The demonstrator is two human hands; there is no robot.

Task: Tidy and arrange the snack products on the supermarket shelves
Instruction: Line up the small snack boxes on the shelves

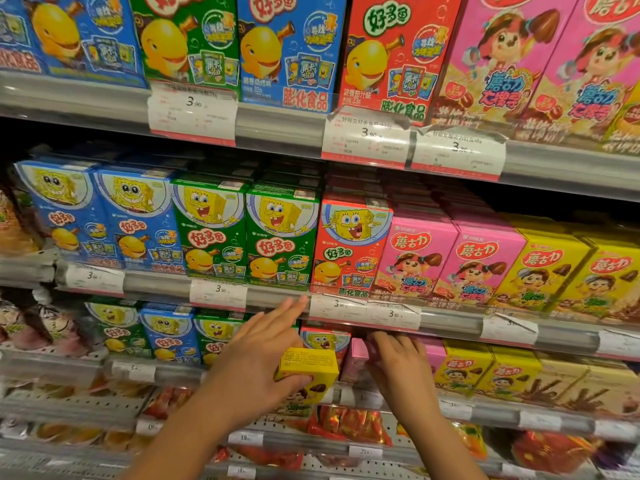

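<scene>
**Head view: two hands at the snack shelf**

Head camera looks at shelves full of snack boxes. The left hand (256,355) holds a small yellow box (308,372). Its thumb is curled under the box front, and its other fingers are straight, reaching up toward the shelf edge (450,322) above the box. The yellow box is tilted, top side showing, and it sits in front of the row, not in line with it.

Just right of the yellow box, the right hand (398,362) has its fingers curled over the top of a pink box (358,358) on the same shelf. Behind the yellow box stands a red box (323,339) with a yellow cartoon sponge on it. Left of the yellow box are green and blue boxes (166,336) with the same sponge. Right of the right hand stand more yellow boxes (460,370) in a neat row.

Above the yellow box, the next shelf has blue, green, red, pink and yellow boxes side by side. White price tags (218,292) hang along that shelf front. Below the yellow box lie red and orange snack bags (349,424).
</scene>
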